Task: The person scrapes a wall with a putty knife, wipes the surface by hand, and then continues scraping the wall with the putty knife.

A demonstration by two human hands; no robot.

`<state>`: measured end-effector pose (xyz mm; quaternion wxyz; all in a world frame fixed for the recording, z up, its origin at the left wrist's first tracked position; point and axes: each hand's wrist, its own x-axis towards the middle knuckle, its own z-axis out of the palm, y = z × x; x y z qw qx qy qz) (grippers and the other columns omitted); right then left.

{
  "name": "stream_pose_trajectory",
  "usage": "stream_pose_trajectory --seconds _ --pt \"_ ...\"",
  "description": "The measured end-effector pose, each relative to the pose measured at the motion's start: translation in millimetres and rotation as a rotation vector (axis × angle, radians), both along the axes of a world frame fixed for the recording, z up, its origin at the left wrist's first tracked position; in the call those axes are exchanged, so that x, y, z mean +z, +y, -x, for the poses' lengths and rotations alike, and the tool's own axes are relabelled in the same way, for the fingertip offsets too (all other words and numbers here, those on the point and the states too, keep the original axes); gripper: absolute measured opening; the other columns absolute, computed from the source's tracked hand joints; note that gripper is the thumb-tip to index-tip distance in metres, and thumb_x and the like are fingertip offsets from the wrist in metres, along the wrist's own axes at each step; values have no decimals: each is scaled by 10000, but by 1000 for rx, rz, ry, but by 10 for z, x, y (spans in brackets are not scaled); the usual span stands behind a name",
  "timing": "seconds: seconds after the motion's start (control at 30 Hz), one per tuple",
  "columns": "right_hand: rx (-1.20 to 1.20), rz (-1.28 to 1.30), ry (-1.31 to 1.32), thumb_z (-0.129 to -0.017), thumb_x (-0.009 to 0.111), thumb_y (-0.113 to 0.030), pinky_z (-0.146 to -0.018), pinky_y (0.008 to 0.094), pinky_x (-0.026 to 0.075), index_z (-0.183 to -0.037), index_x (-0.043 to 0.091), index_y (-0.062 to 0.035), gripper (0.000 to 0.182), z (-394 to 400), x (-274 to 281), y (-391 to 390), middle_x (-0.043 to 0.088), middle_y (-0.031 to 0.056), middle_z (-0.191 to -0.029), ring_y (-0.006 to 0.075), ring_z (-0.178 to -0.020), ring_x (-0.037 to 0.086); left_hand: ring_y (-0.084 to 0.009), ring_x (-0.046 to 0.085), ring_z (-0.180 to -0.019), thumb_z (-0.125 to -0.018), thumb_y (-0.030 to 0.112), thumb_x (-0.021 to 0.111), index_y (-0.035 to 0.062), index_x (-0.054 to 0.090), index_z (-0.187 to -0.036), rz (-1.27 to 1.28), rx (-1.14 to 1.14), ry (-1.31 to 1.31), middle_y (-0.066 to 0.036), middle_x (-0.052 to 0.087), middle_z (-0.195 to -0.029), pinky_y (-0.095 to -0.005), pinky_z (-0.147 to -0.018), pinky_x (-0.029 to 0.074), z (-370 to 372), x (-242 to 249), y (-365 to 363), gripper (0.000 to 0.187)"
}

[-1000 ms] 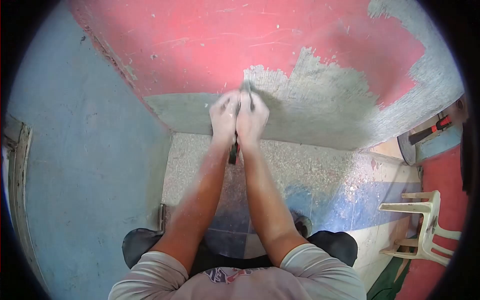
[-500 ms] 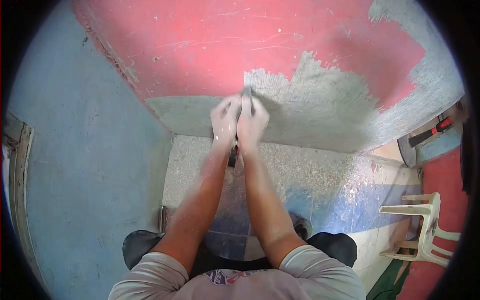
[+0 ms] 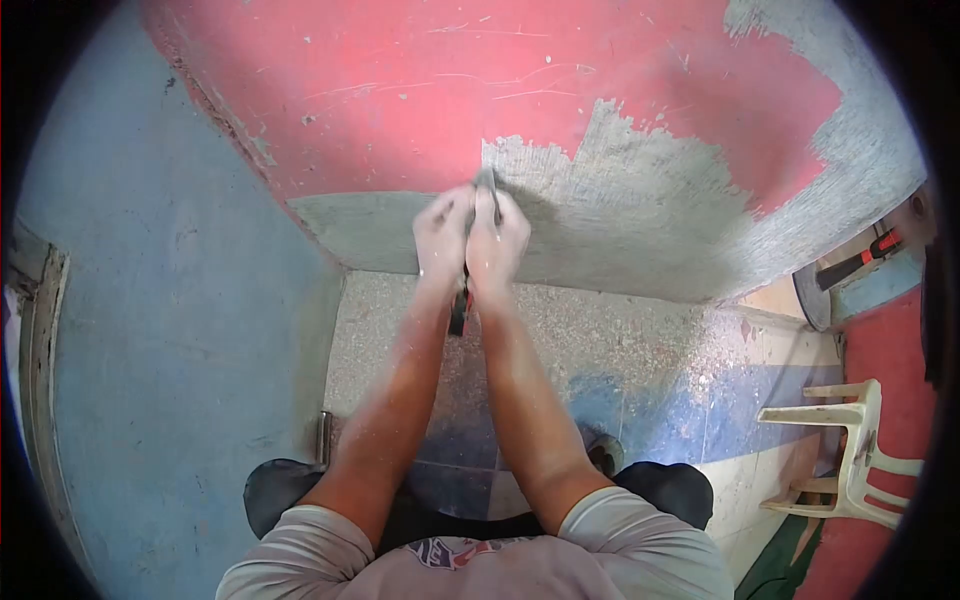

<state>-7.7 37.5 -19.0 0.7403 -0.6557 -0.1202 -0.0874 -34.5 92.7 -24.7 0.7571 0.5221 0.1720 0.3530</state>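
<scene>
Jointly, my left grip (image 3: 440, 238) and right grip (image 3: 499, 240) clasp a bladed tool (image 3: 487, 179), upper centre of frame, presumably doubled for firm pressure where pink paint (image 3: 400, 130) meets bare gray wall (image 3: 640, 195).

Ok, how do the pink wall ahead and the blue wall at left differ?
The pink wall has ragged-edged grey areas; the blue wall is blue over most of its face. The left hand and right hand hold a tool at the pink wall, while neither is at the blue wall. Both walls show small marks.
</scene>
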Motion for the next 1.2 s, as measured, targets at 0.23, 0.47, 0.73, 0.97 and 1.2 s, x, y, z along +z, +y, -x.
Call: stream_pose_trajectory --seconds 0.23,0.47,0.73,0.97,1.2 --pt "113 -49 1 -1007 574 -229 -734 395 481 -947 680 62 315 -20 614 -113 672 173 -807 199 -734 581 -124 643 -955 -999 114 666 -50 709 -1166 -79 -5 -4 -61 717 -1050 -273 -852 524 10 514 -18 238" --pt "38 -4 -1 -998 595 -228 -744 389 487 -1013 708 46 297 -69 38 -99 659 156 -791 216 -743 586 -97 624 -944 -1015 155 667 -52 727 -1119 20 -15 -13 -30 719 -1005 -258 -851 506 -46 11 -77 239" --pt "93 9 36 -1002 593 -228 -729 386 477 -964 681 63 306 -67 464 -127 629 183 -775 216 -732 568 -110 629 -974 -1010 115 655 -67 720 -1126 -30 -13 -5 -57 722 -1024 -263 -878 507 -27 432 -48 225" --pt "35 -20 91 -1010 583 -207 -738 376 479 -939 658 75 300 15 -298 -45 621 157 -774 196 -751 560 -108 635 -944 -1010 106 654 -67 717 -1131 -47 -18 47 -53 722 -1024 -260 -844 514 38 -273 -49 221" --pt "133 -140 125 -1024 576 -193 -747 361 483 -972 673 78 293 -19 372 -63 649 135 -818 166 -784 566 -117 642 -938 -1005 100 651 -65 720 -1127 -5 -31 -16 -50 728 -1041 -271 -844 519 -37 306 -13 217"
